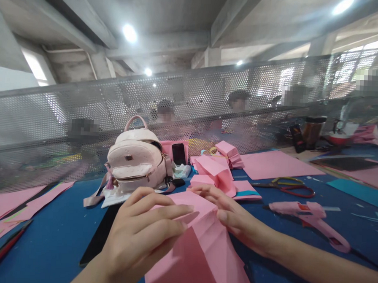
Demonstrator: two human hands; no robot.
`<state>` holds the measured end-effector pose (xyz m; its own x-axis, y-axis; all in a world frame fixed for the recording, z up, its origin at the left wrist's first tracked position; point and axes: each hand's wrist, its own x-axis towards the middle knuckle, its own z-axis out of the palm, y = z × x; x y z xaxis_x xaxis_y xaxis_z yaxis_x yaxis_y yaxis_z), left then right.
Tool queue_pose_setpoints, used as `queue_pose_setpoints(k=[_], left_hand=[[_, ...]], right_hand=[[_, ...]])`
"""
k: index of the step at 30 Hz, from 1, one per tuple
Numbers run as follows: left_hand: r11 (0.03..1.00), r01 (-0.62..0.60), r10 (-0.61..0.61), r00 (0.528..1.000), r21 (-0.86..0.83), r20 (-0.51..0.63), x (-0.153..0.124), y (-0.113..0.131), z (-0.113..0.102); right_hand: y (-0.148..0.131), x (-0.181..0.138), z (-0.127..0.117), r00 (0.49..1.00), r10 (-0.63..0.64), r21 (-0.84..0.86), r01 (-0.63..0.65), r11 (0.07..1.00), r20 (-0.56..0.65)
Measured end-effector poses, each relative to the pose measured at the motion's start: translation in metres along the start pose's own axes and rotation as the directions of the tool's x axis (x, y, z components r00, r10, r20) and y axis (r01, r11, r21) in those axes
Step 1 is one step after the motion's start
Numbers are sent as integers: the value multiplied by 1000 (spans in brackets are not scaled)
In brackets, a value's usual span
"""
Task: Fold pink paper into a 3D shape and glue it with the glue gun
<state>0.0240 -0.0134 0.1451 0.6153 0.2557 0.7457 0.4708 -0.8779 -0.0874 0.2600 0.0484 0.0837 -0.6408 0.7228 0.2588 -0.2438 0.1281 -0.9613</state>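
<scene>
A large sheet of pink paper [199, 252], creased into several pleats on its right side, stands up from the blue table between my hands. My left hand [149, 232] is on its upper left part, fingers stretched together across the paper; the thumb is hard to make out. My right hand [229, 211] holds the upper right corner, with the thumb on the near side and the fingers reaching round behind the top edge. Just beyond my fingers lie more folded pink paper pieces [214, 172].
A pale pink backpack [137, 160] and a phone [178, 154] stand ahead, before a perforated metal screen [204, 87] with people behind it. Scissors [288, 186] and a pink glue gun [312, 215] lie right on the blue table [58, 219]. A dark flat slab [100, 238] lies left.
</scene>
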Motion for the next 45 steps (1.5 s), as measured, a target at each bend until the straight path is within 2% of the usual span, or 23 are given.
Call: queue_pose_setpoints(k=[4,9,16,19,21,23,26,29,32,36,38,40,43,45], left_hand=[[1000,-2,3,999,23,-38,0,0,-2],[998,-7,10,999,69,-54,0,2,-3],[988,22,-11,997,154,-76,-1,4,-3],[969,38,-5,991,243,-137,-4,4,-2],[945,57,13,978,323,-210,-8,4,-2],[916,29,90,957,400,-275,-12,6,-5],[911,-38,151,957,410,-247,-14,12,-10],[964,-40,75,990,265,-123,-9,15,-9],[982,-23,50,989,188,-140,-4,8,0],[980,166,-159,985,110,-75,-6,-10,14],[959,284,-284,959,23,-5,-10,-17,21],[895,429,-421,903,-121,89,-14,-20,28],[704,623,-571,782,-341,248,-18,-22,39],[557,679,-582,730,-478,358,-20,-20,46]], right_hand=[[0,-1,1,997,67,74,-70,995,35],[-2,-2,1,995,83,104,-89,991,56],[-6,-2,3,997,80,97,-81,992,14],[-5,-1,3,997,75,125,-74,989,-5],[-4,-1,2,996,84,167,-82,983,-9],[-3,-2,2,995,98,209,-95,973,-6],[-2,-3,2,992,123,244,-115,963,-19],[-1,-2,1,988,134,250,-112,962,-72],[2,1,-1,983,151,277,-118,954,-103],[7,3,-4,976,174,319,-125,939,-130],[8,3,-4,973,171,305,-117,945,-155],[10,4,-4,975,141,267,-92,959,-171],[16,7,-5,983,56,196,-21,980,-176],[23,10,-9,984,-19,141,44,989,-175]])
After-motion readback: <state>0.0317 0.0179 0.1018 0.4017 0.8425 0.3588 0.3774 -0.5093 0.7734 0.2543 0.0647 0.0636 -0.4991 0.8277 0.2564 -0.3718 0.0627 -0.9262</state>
